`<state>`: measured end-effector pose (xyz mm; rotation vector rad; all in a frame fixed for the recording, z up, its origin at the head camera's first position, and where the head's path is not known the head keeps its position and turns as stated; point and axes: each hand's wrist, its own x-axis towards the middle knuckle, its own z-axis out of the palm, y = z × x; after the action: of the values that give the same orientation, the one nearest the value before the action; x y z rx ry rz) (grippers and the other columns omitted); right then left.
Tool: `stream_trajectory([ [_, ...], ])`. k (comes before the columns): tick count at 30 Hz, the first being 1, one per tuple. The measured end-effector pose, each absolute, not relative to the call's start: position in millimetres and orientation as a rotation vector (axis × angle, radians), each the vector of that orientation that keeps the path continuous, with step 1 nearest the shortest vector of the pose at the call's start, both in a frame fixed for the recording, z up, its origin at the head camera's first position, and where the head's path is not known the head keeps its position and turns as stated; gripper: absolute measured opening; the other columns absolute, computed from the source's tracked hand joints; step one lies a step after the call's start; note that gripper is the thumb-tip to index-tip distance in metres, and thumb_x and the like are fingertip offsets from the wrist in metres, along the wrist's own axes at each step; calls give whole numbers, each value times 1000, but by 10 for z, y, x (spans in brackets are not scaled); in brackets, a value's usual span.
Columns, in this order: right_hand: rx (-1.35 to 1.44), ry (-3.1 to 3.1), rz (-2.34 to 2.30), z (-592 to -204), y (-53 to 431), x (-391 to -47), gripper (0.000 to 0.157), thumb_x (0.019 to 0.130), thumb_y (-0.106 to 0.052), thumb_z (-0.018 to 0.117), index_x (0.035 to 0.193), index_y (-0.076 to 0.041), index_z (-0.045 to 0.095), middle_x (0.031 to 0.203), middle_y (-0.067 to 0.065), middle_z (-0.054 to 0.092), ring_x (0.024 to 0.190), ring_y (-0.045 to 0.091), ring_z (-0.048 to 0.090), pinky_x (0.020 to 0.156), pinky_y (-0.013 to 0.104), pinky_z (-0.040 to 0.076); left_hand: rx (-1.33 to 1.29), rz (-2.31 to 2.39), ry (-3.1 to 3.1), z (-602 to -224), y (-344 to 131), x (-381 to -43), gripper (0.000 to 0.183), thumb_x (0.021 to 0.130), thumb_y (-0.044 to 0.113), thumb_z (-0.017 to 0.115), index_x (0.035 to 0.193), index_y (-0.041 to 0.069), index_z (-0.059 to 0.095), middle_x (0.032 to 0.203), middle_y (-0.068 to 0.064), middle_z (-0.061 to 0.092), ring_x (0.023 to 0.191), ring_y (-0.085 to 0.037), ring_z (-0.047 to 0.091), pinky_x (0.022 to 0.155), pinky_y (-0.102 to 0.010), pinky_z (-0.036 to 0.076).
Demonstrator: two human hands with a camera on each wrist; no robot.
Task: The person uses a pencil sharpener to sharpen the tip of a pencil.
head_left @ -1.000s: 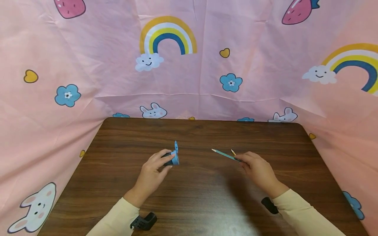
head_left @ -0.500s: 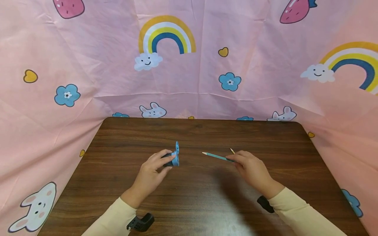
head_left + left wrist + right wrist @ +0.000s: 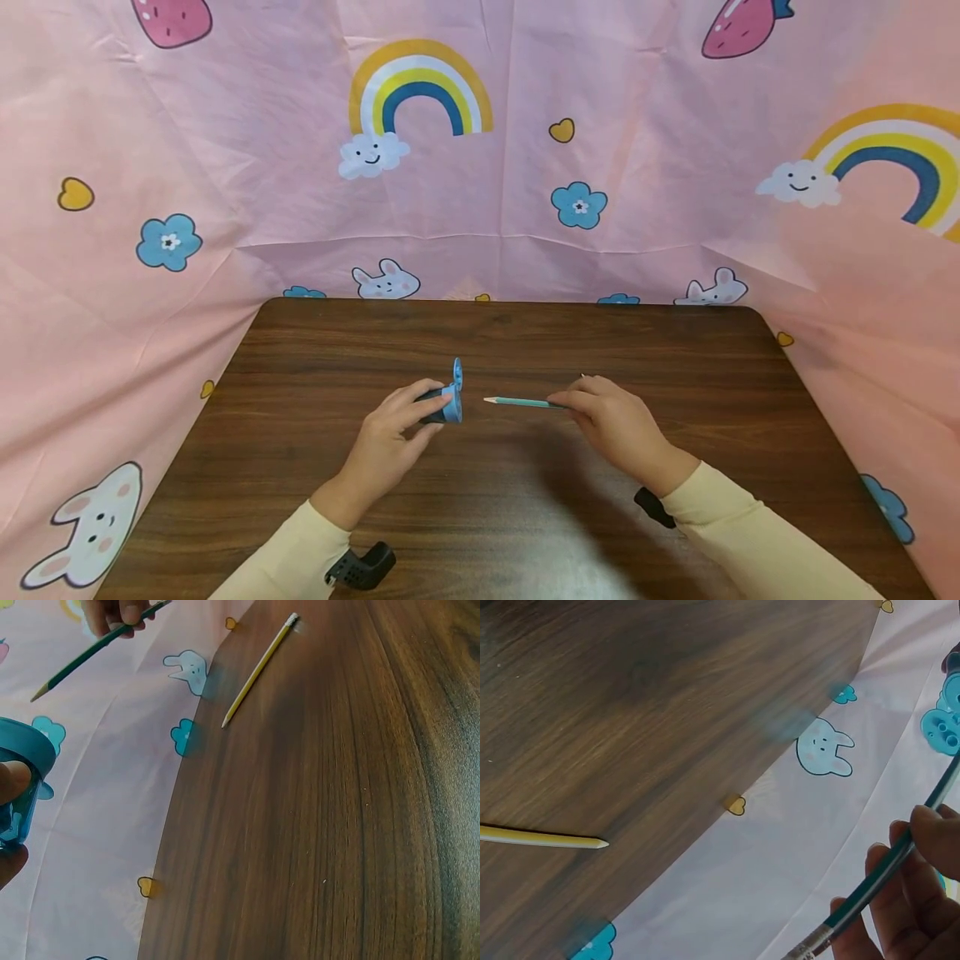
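Note:
My left hand (image 3: 390, 429) grips a small blue pencil sharpener (image 3: 453, 406) with a dark see-through body, tipped on its side above the table. Its lid (image 3: 457, 372) stands flipped up, and its opening faces right. In the left wrist view the sharpener (image 3: 26, 746) shows at the left edge, under a thumb. My right hand (image 3: 615, 421) pinches a green pencil (image 3: 519, 402), its bare point directed left at the sharpener with a short gap between. The right wrist view shows the pencil's metal eraser end (image 3: 810, 945) sticking out behind the fingers.
A yellow pencil (image 3: 259, 671) lies on the brown wooden table (image 3: 495, 342), mostly hidden behind my right hand in the head view. A pink patterned cloth (image 3: 517, 183) hangs behind the table and along its sides.
My right hand has moved left with the green pencil, bringing its point close to the sharpener and turning it nearly level. My left hand has shifted only slightly.

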<state>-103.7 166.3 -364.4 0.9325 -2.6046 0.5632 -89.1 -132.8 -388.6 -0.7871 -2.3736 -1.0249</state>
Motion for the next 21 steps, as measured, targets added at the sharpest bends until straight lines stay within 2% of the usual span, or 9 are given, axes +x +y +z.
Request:
stream_trajectory([
  [5, 959, -2579, 531, -3641, 1612, -1045, 33, 75, -3, 71, 102, -21, 68, 90, -9, 59, 81, 8, 56, 60, 24, 49, -796, -1036, -2354, -3888, -1309, -888, 47, 65, -7, 75, 108, 9, 67, 114, -7, 57, 103, -20, 53, 69, -30, 52],
  [10, 981, -2560, 511, -3613, 1558, -1053, 31, 75, -3, 70, 101, -20, 69, 89, -9, 59, 79, 7, 55, 54, 22, 46, -809, -1044, -2339, -3891, -1286, -893, 48, 65, -8, 75, 109, 9, 67, 114, -7, 57, 102, -20, 54, 65, -25, 52],
  [21, 980, -2573, 489, -3639, 1508, -1083, 28, 77, -6, 69, 100, -21, 70, 87, -9, 59, 79, 8, 55, 56, 24, 47, -832, -1041, -2335, -3909, -1247, -903, 47, 65, -7, 75, 109, 9, 67, 114, -7, 57, 104, -20, 54, 69, -28, 52],
])
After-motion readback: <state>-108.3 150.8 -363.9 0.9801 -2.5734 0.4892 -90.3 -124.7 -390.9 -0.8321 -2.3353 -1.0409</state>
